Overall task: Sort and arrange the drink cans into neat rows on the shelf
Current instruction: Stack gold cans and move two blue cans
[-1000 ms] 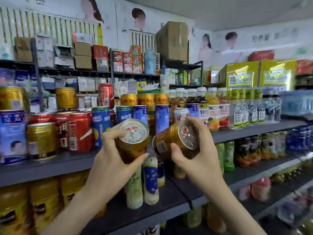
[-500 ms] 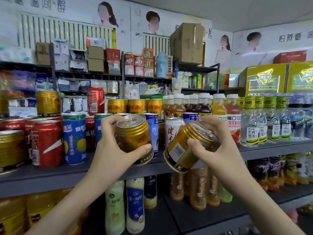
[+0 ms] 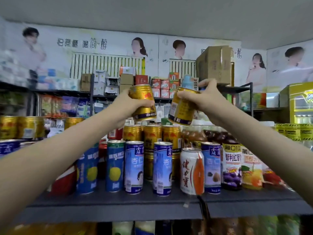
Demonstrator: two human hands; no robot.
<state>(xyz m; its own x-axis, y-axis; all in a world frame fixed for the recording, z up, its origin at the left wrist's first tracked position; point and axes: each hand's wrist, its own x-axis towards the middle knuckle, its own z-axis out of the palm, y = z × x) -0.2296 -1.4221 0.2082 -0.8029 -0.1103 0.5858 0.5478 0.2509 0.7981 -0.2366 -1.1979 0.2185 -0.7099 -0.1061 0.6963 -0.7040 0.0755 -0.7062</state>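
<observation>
My left hand [image 3: 125, 106] grips a gold can [image 3: 143, 101], nearly upright, raised above the stacked gold cans [image 3: 151, 135] at the back of the grey shelf [image 3: 118, 200]. My right hand [image 3: 205, 97] holds a second gold can [image 3: 182, 107] from its top, tilted slightly, beside the first. The two held cans are a small gap apart. Below them, in front of the gold stack, stand tall blue cans [image 3: 134, 167] and a white and orange can [image 3: 192, 171].
Juice bottles [image 3: 232, 167] stand at the right of the shelf. More gold cans [image 3: 22, 127] sit at the far left, red cans [image 3: 65, 181] behind my left forearm. Boxes [image 3: 214, 64] fill a higher rack behind. Yellow cartons [image 3: 301, 100] are at far right.
Both hands rose with their gold cans from shelf-front height to above the gold stack at the back. The cans turned from tilted towards upright. The view tilted upward.
</observation>
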